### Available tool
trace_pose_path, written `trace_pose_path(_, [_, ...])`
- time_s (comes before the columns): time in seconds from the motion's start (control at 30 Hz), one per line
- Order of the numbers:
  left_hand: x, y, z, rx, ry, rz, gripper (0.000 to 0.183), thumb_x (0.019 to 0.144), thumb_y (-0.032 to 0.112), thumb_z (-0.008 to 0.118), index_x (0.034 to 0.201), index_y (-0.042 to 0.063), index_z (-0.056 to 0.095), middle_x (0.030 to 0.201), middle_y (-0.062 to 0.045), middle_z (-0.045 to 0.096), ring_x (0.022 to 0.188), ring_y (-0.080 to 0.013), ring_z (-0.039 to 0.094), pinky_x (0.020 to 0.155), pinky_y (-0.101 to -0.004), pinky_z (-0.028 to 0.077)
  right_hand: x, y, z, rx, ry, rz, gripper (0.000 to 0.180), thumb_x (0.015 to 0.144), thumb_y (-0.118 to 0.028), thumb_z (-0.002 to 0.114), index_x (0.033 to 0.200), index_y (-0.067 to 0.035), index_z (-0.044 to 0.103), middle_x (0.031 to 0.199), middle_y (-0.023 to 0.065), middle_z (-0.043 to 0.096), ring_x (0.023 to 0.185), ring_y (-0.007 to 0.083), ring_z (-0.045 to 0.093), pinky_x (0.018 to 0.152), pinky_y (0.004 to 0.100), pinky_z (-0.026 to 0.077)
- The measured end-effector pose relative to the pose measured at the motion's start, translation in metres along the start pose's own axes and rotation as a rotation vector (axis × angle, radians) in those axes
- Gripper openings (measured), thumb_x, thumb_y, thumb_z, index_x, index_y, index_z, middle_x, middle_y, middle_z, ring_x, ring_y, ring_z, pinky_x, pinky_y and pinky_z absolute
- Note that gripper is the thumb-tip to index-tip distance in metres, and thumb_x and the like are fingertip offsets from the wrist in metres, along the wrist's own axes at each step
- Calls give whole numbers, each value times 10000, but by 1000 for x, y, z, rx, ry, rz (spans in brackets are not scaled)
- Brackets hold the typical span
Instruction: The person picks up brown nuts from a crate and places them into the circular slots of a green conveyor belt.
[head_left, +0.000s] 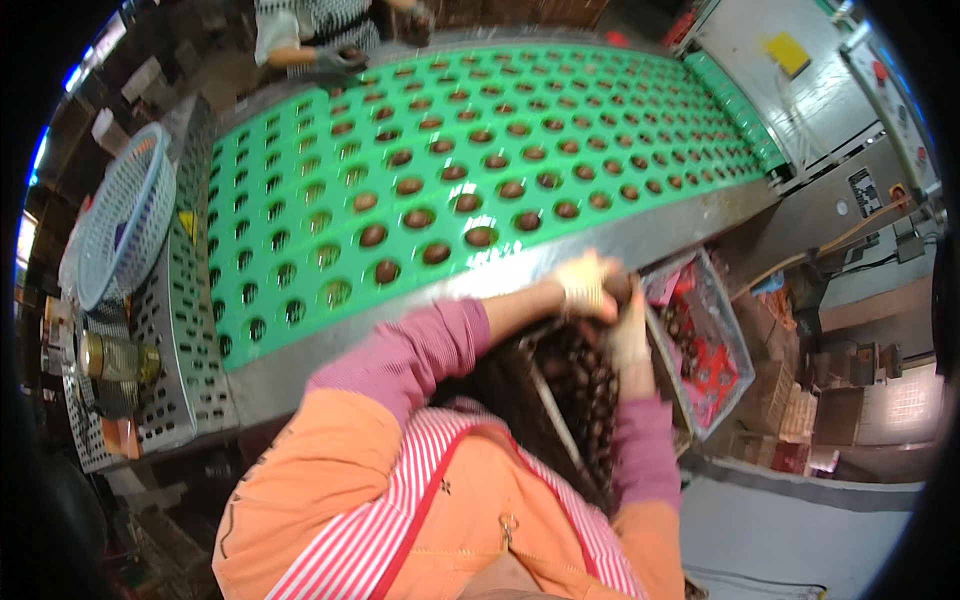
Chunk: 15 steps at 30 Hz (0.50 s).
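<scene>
My left hand (589, 286) and my right hand (630, 326), both in pale gloves or wraps, meet over a dark crate (553, 416) of brown, egg-shaped pieces (581, 375). One brown egg-shaped piece (619, 286) is held between them; motion blur hides the exact finger contact. In front of me, a green conveyor belt (300, 247) with rows of round holes carries similar brown pieces (467, 202), one per hole. Holes towards the belt's left end hold no brown pieces.
A grey bin (739, 337) with red netting or plastic stands right of the crate. Left are a pale blue basket (161, 187) and a perforated metal table (176, 360). A steel machine (810, 97) adjoins the belt's right end. A co-worker's gloved hand (337, 64) is at the far edge.
</scene>
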<state>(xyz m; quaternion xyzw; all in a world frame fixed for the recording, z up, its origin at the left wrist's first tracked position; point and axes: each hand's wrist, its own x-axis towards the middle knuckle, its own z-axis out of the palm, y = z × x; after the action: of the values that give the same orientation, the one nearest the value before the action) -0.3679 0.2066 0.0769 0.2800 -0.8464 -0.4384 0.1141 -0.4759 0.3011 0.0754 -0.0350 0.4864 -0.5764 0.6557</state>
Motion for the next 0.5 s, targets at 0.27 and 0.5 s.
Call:
trace_pose_path(0.27, [-151, -110, -179, -213, 372, -209, 907, 577, 448, 845, 1353, 122, 509, 1370, -183, 419, 1260, -336, 458, 1038, -428, 430, 94, 86, 208, -191, -351, 202, 742, 780, -663, 628, 1282, -132, 497, 1223, 146, 570, 1045, 332, 598, 802, 535, 554])
trace_pose_path(0.5, [-330, -245, -187, -460, 843, -332, 695, 713, 403, 780, 1286, 74, 565, 1340, -194, 468, 1220, -310, 505, 1029, -402, 427, 110, 250, 329, -515, -582, 515, 717, 826, -695, 572, 1284, -148, 500, 1186, 110, 585, 1002, 253, 607, 714, 397, 564])
